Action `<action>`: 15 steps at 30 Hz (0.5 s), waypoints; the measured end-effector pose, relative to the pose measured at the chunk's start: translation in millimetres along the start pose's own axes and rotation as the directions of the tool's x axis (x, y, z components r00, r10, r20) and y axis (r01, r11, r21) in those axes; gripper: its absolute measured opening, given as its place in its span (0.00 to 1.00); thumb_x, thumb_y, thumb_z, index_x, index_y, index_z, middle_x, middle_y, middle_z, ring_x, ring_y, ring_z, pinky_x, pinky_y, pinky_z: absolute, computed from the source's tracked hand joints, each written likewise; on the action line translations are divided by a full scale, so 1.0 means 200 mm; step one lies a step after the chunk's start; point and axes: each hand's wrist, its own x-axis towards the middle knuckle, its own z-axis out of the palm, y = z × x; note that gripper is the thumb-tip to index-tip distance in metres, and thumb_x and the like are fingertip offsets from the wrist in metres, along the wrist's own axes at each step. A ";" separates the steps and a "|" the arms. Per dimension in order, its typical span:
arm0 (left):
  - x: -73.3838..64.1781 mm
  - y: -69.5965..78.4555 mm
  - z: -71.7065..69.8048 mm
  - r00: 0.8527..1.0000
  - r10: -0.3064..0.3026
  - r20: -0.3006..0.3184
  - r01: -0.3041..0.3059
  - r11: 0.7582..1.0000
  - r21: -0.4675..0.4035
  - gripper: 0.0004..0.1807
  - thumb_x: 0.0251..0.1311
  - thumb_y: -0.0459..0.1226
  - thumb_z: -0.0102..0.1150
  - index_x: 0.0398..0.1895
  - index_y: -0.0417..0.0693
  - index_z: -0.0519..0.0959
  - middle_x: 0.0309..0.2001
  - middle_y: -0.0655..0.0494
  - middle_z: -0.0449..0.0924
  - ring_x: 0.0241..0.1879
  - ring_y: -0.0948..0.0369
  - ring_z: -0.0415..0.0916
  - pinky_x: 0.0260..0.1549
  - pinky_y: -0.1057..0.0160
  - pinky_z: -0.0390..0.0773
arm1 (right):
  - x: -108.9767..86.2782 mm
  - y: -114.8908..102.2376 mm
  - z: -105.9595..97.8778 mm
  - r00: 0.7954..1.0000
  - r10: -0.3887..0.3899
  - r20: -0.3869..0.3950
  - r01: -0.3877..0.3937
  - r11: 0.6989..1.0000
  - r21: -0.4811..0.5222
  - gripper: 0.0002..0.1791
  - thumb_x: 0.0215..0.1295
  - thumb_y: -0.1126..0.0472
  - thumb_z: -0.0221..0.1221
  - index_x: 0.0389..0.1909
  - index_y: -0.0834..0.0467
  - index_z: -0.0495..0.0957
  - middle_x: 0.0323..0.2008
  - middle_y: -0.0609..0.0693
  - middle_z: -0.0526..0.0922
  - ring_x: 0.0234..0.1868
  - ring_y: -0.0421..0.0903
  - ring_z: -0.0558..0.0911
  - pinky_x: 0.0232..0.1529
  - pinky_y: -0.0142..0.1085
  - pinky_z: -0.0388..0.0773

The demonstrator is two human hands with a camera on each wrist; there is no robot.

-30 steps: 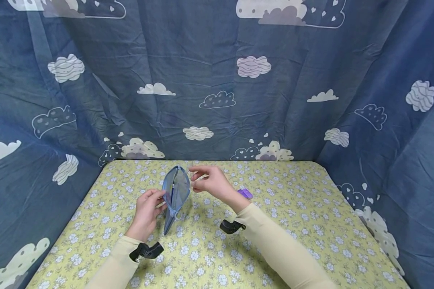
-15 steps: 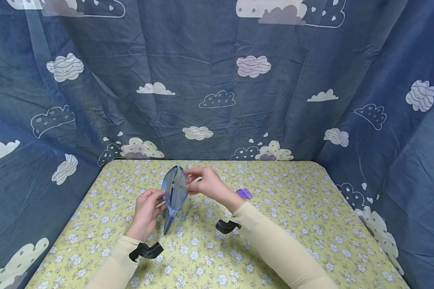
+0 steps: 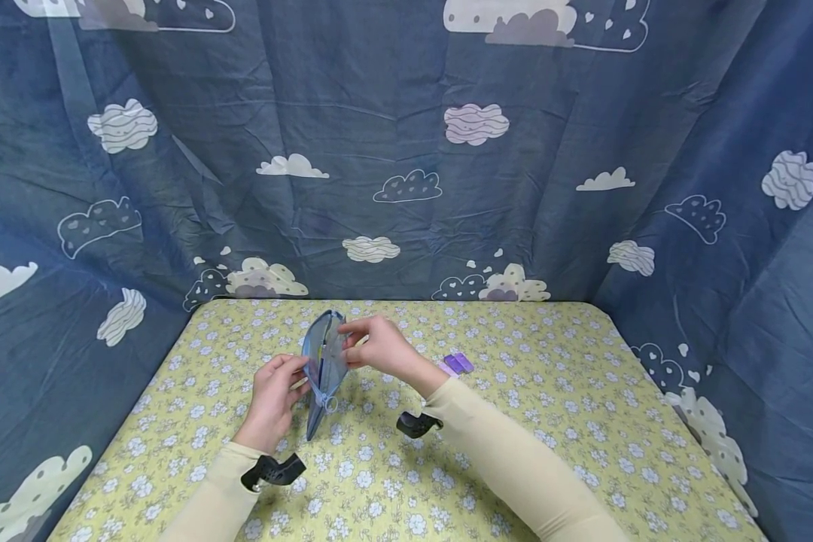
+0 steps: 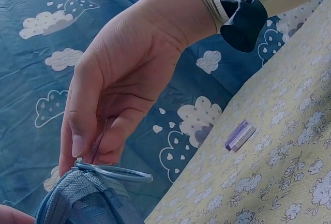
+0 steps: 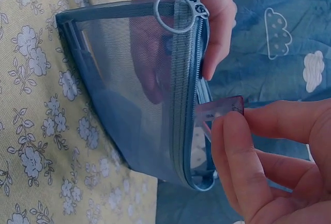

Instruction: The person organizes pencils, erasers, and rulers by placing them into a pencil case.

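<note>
A blue mesh zip pouch (image 3: 315, 410) stands upright on the table, its mouth spread apart. My left hand (image 3: 274, 388) pinches its left side near the zipper. Between the thumb and fingers of my right hand (image 3: 382, 348) is a thin, translucent, pinkish ruler (image 5: 223, 109) with small marks. The ruler's far end reaches into the mouth and is partly hidden. A ring-shaped zipper pull (image 5: 161, 18) hangs at the near end. Through the mesh, slim pen-like items (image 5: 94, 57) show inside the pouch.
Small purple blocks (image 3: 458, 363) lie on the yellow flowered tablecloth (image 3: 515, 421) to the right of the pouch. A blue cloud-patterned curtain (image 3: 406, 226) rises behind the table and at both sides.
My right hand has moved left to the pouch's mouth, bringing the ruler with it. The pouch's right side has shifted slightly left. My left hand has kept its hold.
</note>
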 end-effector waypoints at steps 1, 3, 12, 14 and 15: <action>0.00 0.00 0.00 1.000 -0.001 -0.001 0.001 1.000 0.001 0.09 0.66 0.34 0.64 0.31 0.40 0.74 0.38 0.51 0.82 0.38 0.55 0.80 0.41 0.57 0.82 | 0.00 0.00 0.00 1.000 0.005 -0.001 -0.005 1.000 -0.009 0.25 0.60 0.73 0.65 0.60 0.61 0.80 0.37 0.55 0.84 0.29 0.47 0.87 0.35 0.40 0.86; 0.00 0.00 0.00 1.000 -0.003 -0.004 0.003 1.000 0.003 0.09 0.66 0.34 0.64 0.31 0.41 0.74 0.37 0.52 0.82 0.38 0.55 0.80 0.40 0.58 0.82 | 0.01 0.00 0.01 1.000 0.011 0.000 -0.011 1.000 -0.011 0.25 0.60 0.73 0.66 0.60 0.61 0.80 0.36 0.55 0.84 0.29 0.46 0.87 0.34 0.37 0.86; 0.01 -0.01 0.00 1.000 0.000 -0.003 0.000 1.000 0.019 0.09 0.66 0.34 0.63 0.33 0.41 0.73 0.36 0.51 0.79 0.37 0.55 0.79 0.41 0.57 0.82 | 0.02 0.03 0.03 0.999 -0.011 0.051 0.014 0.999 -0.053 0.24 0.61 0.70 0.67 0.60 0.59 0.80 0.35 0.51 0.84 0.29 0.45 0.87 0.34 0.37 0.86; 0.01 -0.01 0.00 1.000 -0.001 -0.003 0.001 1.000 0.020 0.09 0.67 0.34 0.63 0.32 0.41 0.73 0.35 0.52 0.79 0.36 0.56 0.79 0.40 0.57 0.82 | 0.02 0.04 0.03 0.998 -0.014 0.054 0.018 0.998 -0.068 0.24 0.61 0.69 0.67 0.60 0.57 0.80 0.35 0.51 0.85 0.29 0.44 0.87 0.34 0.38 0.86; 0.01 -0.01 0.00 1.000 -0.001 -0.005 0.001 1.000 0.018 0.09 0.67 0.34 0.63 0.32 0.41 0.74 0.34 0.53 0.79 0.36 0.56 0.78 0.40 0.58 0.82 | 0.02 0.04 0.03 0.998 -0.015 0.054 0.019 0.997 -0.073 0.24 0.62 0.69 0.67 0.60 0.57 0.80 0.36 0.51 0.85 0.30 0.44 0.87 0.35 0.38 0.86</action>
